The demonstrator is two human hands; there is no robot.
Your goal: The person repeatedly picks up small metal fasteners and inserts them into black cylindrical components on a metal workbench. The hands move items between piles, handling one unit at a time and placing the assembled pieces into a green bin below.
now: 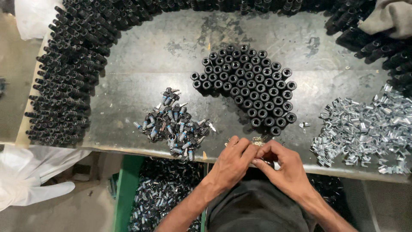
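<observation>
My left hand [231,161] and my right hand [285,165] meet at the near edge of the metal worktable [171,56], fingers pinched together around a small dark and silver part [271,163] that is mostly hidden. A few tiny brass-coloured bits [259,139] lie just beyond my fingertips. A cluster of upright black tubes [249,88] stands beyond them. To the left lies a heap of small black and silver parts [174,124]. A pile of shiny metal clips [365,129] lies to the right.
Stacked black tubes [68,73] lie on their sides in a ring around the table's left, back and right. A grey cloth [388,19] rests at the back right. Below the table, a green-edged bin [124,193] holds more small parts. White sheeting [30,176] lies at lower left.
</observation>
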